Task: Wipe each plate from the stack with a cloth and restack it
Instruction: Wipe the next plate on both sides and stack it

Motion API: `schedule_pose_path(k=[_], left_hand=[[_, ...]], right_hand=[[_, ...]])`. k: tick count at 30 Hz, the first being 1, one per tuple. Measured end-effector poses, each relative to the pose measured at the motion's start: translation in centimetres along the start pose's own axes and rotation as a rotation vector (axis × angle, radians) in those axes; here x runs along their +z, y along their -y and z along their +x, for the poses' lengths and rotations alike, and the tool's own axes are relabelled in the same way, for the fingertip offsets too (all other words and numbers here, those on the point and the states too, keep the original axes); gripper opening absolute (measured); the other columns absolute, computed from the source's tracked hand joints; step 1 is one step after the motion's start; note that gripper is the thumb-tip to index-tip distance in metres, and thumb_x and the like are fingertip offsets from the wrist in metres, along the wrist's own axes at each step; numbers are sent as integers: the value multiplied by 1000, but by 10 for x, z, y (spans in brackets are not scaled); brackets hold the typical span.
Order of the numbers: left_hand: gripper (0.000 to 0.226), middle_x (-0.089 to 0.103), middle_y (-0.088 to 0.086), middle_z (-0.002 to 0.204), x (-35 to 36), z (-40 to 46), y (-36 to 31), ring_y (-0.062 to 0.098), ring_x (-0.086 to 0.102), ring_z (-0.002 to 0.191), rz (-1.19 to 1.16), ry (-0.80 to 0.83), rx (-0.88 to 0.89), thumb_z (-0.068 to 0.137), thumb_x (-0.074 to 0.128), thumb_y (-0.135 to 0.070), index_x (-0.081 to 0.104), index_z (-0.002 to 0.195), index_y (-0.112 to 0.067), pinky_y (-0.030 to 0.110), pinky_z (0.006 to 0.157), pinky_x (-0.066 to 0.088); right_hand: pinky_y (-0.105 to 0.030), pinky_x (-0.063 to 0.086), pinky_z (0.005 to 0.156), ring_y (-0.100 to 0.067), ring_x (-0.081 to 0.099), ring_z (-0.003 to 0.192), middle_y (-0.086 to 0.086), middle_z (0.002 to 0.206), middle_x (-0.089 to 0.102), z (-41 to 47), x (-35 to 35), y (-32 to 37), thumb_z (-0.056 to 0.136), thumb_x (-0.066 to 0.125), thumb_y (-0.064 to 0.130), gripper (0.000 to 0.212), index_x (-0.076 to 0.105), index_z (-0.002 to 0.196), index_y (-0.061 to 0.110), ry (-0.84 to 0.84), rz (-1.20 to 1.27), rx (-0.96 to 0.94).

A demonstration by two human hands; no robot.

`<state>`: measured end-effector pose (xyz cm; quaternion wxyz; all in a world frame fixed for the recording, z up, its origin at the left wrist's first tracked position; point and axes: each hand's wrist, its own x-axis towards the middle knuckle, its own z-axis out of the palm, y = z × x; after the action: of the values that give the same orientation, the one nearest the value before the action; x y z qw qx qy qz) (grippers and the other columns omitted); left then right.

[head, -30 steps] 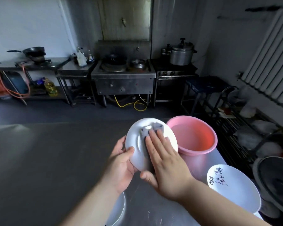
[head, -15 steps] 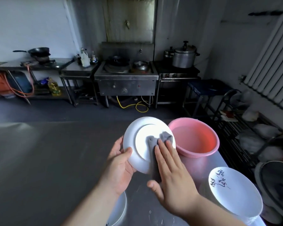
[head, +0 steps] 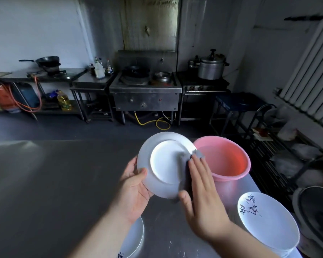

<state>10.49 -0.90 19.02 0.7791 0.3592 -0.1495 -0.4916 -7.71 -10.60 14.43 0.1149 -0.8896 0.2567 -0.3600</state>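
Observation:
A white plate (head: 163, 161) is held tilted above the steel table, its underside with the foot ring facing me. My left hand (head: 133, 189) grips its lower left rim, thumb on the near face. My right hand (head: 203, 187) lies flat with straight fingers and presses a grey cloth (head: 191, 157) against the plate's right edge. Part of the cloth is hidden under the palm. A stack of white plates with dark script (head: 267, 224) stands at the right. Another white plate (head: 134, 237) lies under my left forearm.
A pink plastic basin (head: 231, 175) stands just right of the held plate, near the steel table's (head: 45, 183) far right corner. Beyond the table's far edge are a stove, pots and shelves. A wire rack and a dark fan stand at the right.
My right hand has slid the cloth from the plate's middle to its right edge, baring the foot ring. The plate has turned a little in my left hand.

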Motion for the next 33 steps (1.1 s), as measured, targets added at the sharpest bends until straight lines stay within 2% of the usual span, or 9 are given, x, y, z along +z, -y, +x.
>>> schedule_pose_path(k=[5,9,13,17,19,24,27,29,33], left_hand=[[57,66,11,141,7,-10,5,30,68,119,-18,54,-14,90,50,-5,54,145,-19,48,79,63],[58,66,9,141,14,-7,-2,27,69,117,-39,45,33,89,52,-6,55,145,-20,46,79,64],[58,67,10,140,15,-10,-3,28,71,116,-45,36,24,90,50,-5,53,146,-19,45,74,63],[59,66,9,142,14,-14,2,26,71,115,-51,37,9,89,51,-5,53,146,-20,44,76,64],[58,68,6,139,20,-14,3,24,72,115,-53,50,25,89,51,-5,54,144,-21,41,76,64],[59,67,3,141,27,-14,7,23,68,124,-49,79,25,90,54,0,52,143,-27,41,82,63],[70,64,7,144,27,-15,1,27,67,126,29,153,-56,84,64,-1,50,148,-25,47,87,62],[60,66,10,140,27,-13,-10,28,69,120,63,158,-110,87,66,-16,56,146,-21,44,87,63],[45,66,14,139,31,-10,-23,31,67,122,162,137,-100,98,52,-20,60,142,-19,43,92,59]], right_hand=[[-32,27,126,-3,29,154,16,165,33,74,-44,-9,107,37,53,64,36,163,21,31,111,97],[-39,22,129,-16,19,160,5,172,24,52,-38,-1,107,40,49,68,29,165,15,-3,55,18],[-50,16,130,-26,7,163,-3,175,14,13,-23,14,107,37,52,74,21,166,12,12,57,72],[-43,28,125,-11,27,157,5,167,36,56,-43,3,106,37,52,65,40,161,17,-17,86,122],[-38,29,125,-3,28,154,12,165,38,69,-48,-1,107,38,51,61,42,160,22,-61,146,155],[-51,30,126,-21,31,156,9,173,18,17,-17,18,108,39,48,65,25,166,23,-165,417,275],[-33,31,122,-7,39,150,10,161,45,26,-33,9,105,48,37,52,51,154,20,-276,455,365],[-23,38,117,2,50,139,17,145,61,48,-54,2,106,57,27,35,68,138,25,-219,488,354],[-9,36,112,12,49,135,18,144,61,75,-75,-4,105,62,17,35,68,137,28,-22,433,210]])
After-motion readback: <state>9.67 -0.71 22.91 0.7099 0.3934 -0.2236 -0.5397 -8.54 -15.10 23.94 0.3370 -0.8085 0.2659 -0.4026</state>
